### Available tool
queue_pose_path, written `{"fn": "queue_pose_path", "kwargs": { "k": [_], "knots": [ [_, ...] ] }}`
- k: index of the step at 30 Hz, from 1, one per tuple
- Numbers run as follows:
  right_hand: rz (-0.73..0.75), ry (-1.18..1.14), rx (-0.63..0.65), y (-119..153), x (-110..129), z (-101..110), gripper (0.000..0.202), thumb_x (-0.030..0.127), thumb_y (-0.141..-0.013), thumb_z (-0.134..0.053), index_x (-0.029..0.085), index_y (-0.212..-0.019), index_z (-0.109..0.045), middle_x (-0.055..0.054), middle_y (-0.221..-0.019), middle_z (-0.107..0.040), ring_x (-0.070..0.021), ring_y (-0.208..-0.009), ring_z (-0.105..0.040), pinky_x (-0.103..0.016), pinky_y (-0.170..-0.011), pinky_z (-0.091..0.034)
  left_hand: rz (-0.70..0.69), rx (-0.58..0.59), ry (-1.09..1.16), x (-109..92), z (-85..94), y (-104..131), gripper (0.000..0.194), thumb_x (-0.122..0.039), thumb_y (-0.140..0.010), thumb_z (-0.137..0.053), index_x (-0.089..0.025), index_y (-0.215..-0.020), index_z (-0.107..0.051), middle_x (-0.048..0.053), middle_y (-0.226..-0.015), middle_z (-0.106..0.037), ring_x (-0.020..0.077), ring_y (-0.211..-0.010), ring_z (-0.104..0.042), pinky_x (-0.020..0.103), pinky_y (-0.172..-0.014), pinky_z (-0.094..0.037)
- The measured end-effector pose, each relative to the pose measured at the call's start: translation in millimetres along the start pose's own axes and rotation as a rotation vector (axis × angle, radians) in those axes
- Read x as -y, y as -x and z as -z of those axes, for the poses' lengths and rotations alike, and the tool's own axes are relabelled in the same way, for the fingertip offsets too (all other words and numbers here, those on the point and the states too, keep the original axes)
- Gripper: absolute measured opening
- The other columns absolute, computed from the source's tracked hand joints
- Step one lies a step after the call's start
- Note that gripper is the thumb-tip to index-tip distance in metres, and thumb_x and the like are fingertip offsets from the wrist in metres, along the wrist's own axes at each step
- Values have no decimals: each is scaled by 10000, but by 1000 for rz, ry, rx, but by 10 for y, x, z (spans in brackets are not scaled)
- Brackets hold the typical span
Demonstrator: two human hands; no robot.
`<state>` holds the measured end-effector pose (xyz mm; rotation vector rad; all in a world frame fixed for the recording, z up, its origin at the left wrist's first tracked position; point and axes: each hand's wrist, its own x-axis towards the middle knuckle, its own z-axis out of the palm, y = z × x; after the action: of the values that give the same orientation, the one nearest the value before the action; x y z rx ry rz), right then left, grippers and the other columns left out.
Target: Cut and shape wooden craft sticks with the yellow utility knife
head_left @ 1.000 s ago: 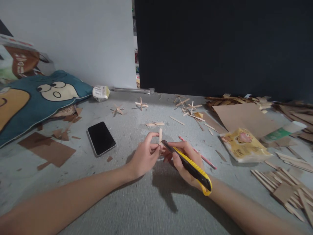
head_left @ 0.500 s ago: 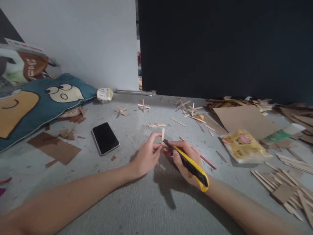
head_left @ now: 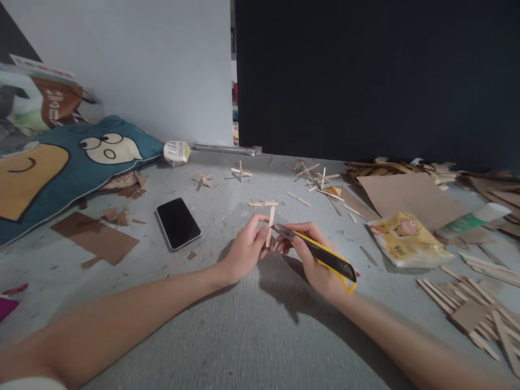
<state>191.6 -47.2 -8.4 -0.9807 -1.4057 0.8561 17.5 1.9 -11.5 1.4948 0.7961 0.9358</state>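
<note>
My left hand (head_left: 246, 248) is closed, pinching a pale wooden craft stick (head_left: 271, 218) that stands nearly upright between thumb and fingers. In my right hand (head_left: 314, 254) lies a yellow and black box cutter (head_left: 320, 253), its tip pointing left at the stick's edge; whether the blade touches the wood I cannot tell. Just beyond my hands a few flat stick pieces (head_left: 262, 203) lie on the grey table. Behind my right hand a red pencil (head_left: 357, 272) is mostly hidden.
A phone (head_left: 177, 223) and brown cardboard (head_left: 97, 238) lie to the left, near a blue cushion (head_left: 89, 162). Small crossed-stick pieces (head_left: 241, 172) stand at the back. To the right are a yellow packet (head_left: 406, 241), a glue tube (head_left: 473, 219) and a stick pile (head_left: 467, 314).
The box cutter has tilted flatter, its handle end rising and shifting right. The craft stick sits slightly higher, with more of its lower part showing. The whole view has shifted a little.
</note>
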Motion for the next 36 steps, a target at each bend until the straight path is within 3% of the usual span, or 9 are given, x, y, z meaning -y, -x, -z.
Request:
{"fn": "queue_pose_path", "kwargs": {
  "k": [13,17,21,26,30,36],
  "knots": [
    [-143,-221,-16,32,-142,-43,246,467,-1062,-526,264,-1171,-614,-66,-1003,-796,-222,-907,-790,-431,-881,-646,22,20,96,12,6,-29,475,-670,-984,-516,-227,-1143,-447,-75,-679,-498,118,-591,-459,255,-568,-344],
    [-25,-47,-40,57,-72,-67,248,459,-1052,-564,245,-1164,-624,-76,-993,-792,-212,-852,-786,-409,-828,-653,12,1,-20,-8,-8,11,444,-639,-1029,-454,-225,-1191,-437,-73,-683,-499,120,-576,-467,262,-573,-361],
    [115,178,-32,125,-46,-69,200,398,-1048,-586,256,-1184,-620,-70,-983,-790,-207,-846,-787,-367,-770,-648,-77,-50,-266,-10,-26,55,315,-493,-1085,-397,-218,-1234,-436,-65,-677,-533,147,-621,-548,286,-637,-413],
    [114,237,-13,179,-69,-67,210,384,-1058,-562,265,-1224,-611,-82,-1026,-794,-223,-900,-791,-387,-807,-645,-74,-65,-395,5,-33,84,262,-381,-1091,-383,-210,-1278,-448,16,-799,-677,176,-691,-632,315,-685,-453],
    [92,157,-49,157,-74,-87,230,424,-1050,-581,250,-1196,-618,-85,-1018,-785,-220,-865,-784,-398,-788,-653,-55,-54,-336,19,-37,81,306,-461,-1091,-388,-219,-1271,-437,18,-808,-679,178,-701,-632,324,-705,-470],
    [-6,-1,-71,123,-90,-65,278,465,-1065,-553,242,-1219,-616,-97,-1120,-756,-206,-922,-773,-448,-901,-651,-4,15,34,2,-46,47,506,-703,-992,-498,-242,-1189,-429,21,-874,-670,177,-810,-666,329,-779,-516]
  ]
}}
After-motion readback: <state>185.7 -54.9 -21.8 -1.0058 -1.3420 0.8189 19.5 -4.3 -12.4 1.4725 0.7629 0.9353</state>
